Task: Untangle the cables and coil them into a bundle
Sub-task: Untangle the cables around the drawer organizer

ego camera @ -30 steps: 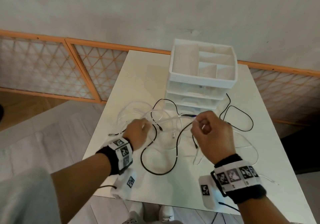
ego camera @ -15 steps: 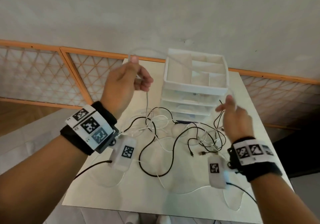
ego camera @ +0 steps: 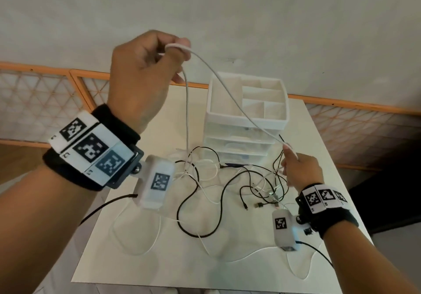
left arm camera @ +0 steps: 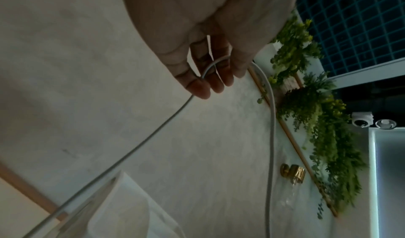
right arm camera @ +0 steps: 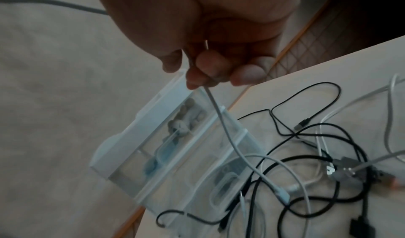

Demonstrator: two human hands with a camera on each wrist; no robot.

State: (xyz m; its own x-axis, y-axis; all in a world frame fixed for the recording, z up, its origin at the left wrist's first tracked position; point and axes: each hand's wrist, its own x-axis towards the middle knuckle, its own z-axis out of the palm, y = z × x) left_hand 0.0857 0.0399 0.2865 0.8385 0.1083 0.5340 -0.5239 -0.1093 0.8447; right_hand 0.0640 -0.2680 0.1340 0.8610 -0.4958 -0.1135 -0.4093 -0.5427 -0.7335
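Observation:
My left hand (ego camera: 157, 66) is raised high above the table and holds a white cable (ego camera: 230, 95) looped over its fingers (left arm camera: 210, 78). From there one strand drops straight down into the tangle and the other slants down to my right hand (ego camera: 296, 168). That hand pinches the same white cable (right arm camera: 219, 120) low over the table's right side. A tangle of black cables (ego camera: 205, 193) and thin white cables (ego camera: 205, 175) lies on the white table (ego camera: 159, 271), with several plug ends (ego camera: 262, 205) near my right hand.
A white drawer organiser (ego camera: 246, 116) with an open compartment tray on top stands at the back of the table, small items in its clear drawers (right arm camera: 181, 137). Behind the table are an orange-framed lattice panel (ego camera: 45, 102) and a grey wall. Hanging plants (left arm camera: 317, 120) show in the left wrist view.
My left hand has risen from the table to well above it, drawing the white cable up out of the tangle. My right hand moved right and kept low, holding the other stretch.

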